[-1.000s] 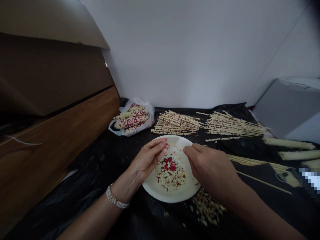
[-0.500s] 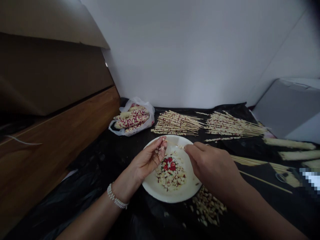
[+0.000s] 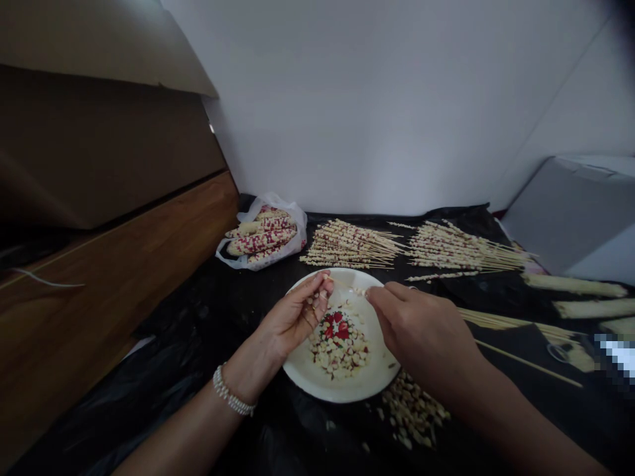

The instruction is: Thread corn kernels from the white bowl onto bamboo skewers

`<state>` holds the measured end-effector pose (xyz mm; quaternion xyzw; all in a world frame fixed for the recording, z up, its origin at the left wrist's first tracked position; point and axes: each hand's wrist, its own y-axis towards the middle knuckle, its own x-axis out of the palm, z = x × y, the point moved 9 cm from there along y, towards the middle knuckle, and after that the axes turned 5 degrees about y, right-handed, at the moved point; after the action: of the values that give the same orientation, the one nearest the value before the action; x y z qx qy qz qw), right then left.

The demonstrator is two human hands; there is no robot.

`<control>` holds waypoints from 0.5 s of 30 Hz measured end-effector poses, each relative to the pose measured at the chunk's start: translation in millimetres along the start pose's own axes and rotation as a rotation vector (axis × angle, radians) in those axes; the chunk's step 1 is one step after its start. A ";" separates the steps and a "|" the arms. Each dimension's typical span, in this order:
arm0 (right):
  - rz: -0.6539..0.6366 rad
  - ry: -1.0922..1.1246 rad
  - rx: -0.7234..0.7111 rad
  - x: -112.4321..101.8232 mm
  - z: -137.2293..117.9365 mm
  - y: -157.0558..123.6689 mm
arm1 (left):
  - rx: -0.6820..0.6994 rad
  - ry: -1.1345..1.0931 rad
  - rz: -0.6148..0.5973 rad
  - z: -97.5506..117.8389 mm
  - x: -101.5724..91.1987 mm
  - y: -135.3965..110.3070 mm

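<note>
A white plate [image 3: 317, 371] with pale and red corn kernels [image 3: 340, 342] lies on black plastic sheeting in front of me. My left hand [image 3: 292, 318], with a pearl bracelet on the wrist, hovers over the plate's left rim, cupped round several kernels and pinching one at the fingertips. My right hand [image 3: 421, 325] is closed on a thin wooden skewer [image 3: 526, 362] whose tip, with a few kernels threaded on it, points left toward my left fingertips above the plate's far rim.
Two heaps of threaded skewers [image 3: 354, 245] [image 3: 459, 250] lie beyond the plate. A plastic bag of corn cobs [image 3: 260, 239] sits at back left, loose kernels [image 3: 411, 410] beside the plate, bare cobs [image 3: 573, 285] at right. A wooden cabinet [image 3: 114, 264] bounds the left, a grey box [image 3: 570, 215] the right.
My left hand drew its fingers back from the skewer tip, curled with kernels, then brought its fingertips up to the tip again. The right hand barely shifted.
</note>
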<state>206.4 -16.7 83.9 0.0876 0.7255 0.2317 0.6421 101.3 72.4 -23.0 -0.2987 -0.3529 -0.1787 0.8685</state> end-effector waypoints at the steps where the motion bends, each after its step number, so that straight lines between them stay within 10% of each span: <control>1: -0.001 0.000 0.002 0.2 0.3 0.0 | -0.008 -0.012 0.005 -0.7 -0.4 0.0; 15: -0.024 0.010 0.016 0.6 -0.6 0.0 | 0.022 0.011 0.016 1.5 -1.1 -1.3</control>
<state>205.8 -16.6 83.4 0.0827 0.7316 0.2184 0.6405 99.1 72.5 -22.4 -0.2908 -0.3476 -0.1695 0.8751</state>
